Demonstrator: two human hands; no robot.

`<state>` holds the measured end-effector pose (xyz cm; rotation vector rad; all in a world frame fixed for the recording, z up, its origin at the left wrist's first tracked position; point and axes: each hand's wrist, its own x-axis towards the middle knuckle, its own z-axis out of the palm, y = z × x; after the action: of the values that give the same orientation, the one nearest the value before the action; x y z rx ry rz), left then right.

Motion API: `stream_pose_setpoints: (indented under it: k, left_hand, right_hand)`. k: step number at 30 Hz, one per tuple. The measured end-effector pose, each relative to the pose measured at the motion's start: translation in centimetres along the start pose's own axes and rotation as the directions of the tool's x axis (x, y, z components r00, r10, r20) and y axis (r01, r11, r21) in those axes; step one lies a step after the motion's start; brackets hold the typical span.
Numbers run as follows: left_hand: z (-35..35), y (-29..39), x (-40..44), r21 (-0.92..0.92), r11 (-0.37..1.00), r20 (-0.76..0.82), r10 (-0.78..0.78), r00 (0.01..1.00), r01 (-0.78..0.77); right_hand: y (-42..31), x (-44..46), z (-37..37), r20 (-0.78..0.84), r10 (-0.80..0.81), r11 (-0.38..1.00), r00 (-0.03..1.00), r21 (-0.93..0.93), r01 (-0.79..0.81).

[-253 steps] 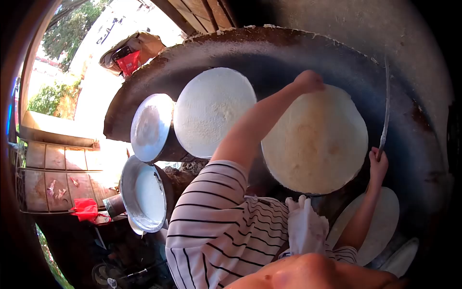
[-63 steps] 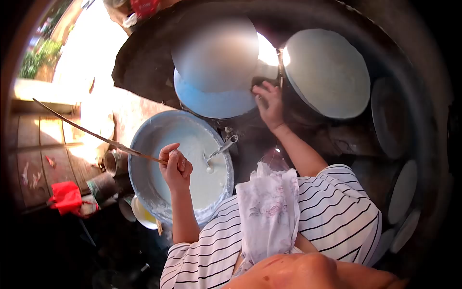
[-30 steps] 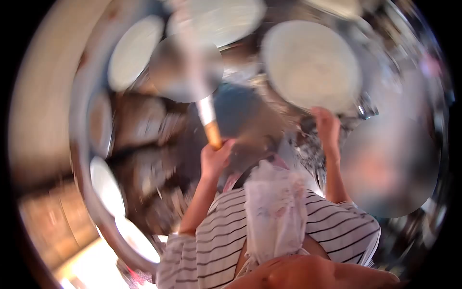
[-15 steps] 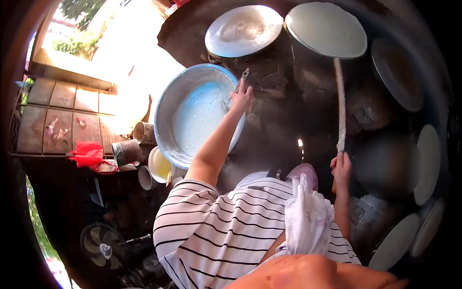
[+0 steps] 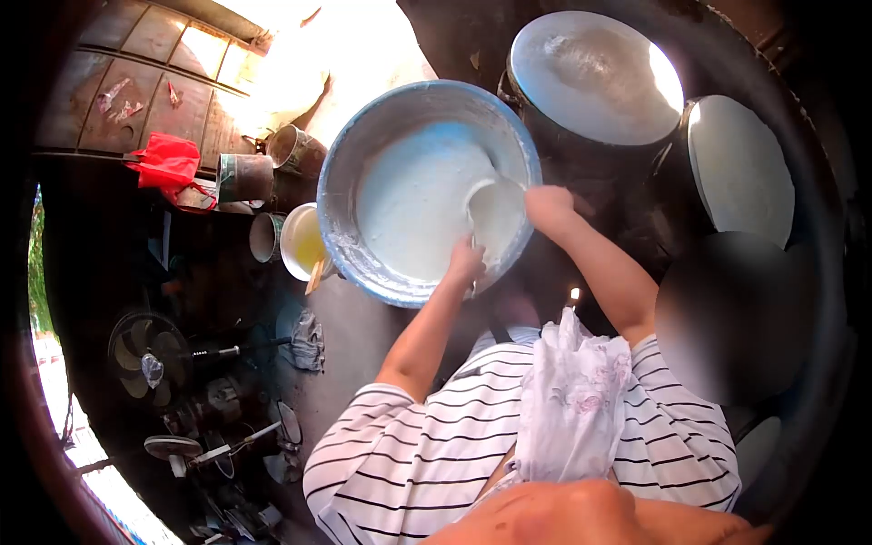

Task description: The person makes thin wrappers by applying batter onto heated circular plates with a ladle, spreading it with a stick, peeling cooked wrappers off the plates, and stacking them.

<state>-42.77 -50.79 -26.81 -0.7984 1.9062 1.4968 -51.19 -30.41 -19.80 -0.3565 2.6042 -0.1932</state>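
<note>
Gripping a ladle (image 5: 496, 211) by its handle, left hand (image 5: 467, 262) closed, over pale liquid (image 5: 409, 209) in a blue basin (image 5: 335, 195), upper centre of frame. Curling the right hand (image 5: 549, 207) at the basin's right rim, finger hold hidden. Looking rigid, likely weighing more when full, probably turning slippery where wet; seemingly favouring a handle hold.

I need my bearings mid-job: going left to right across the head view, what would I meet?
Red bag, white bucket, blue-rimmed basin of white liquid, shiny round plate, duller round plate.
</note>
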Motion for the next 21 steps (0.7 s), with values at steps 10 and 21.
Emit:
stream_pose_setpoints:
  k: [10, 21]
  left_hand:
    - [3.2, 4.8, 7.6, -0.649, 0.753, 0.113, -0.043, 0.993, 0.106]
    - [3.9, 11.9, -4.3, -0.877, -0.082, 0.46, 0.148, 0.875, 0.474]
  right_hand:
    - [-2.2, -1.6, 0.8, 0.003, 0.2, 0.957, 0.98, 0.212, -0.196]
    - [-3.8, -12.2, 0.1, 0.051, 0.184, 0.374, 0.982, 0.92, -0.117]
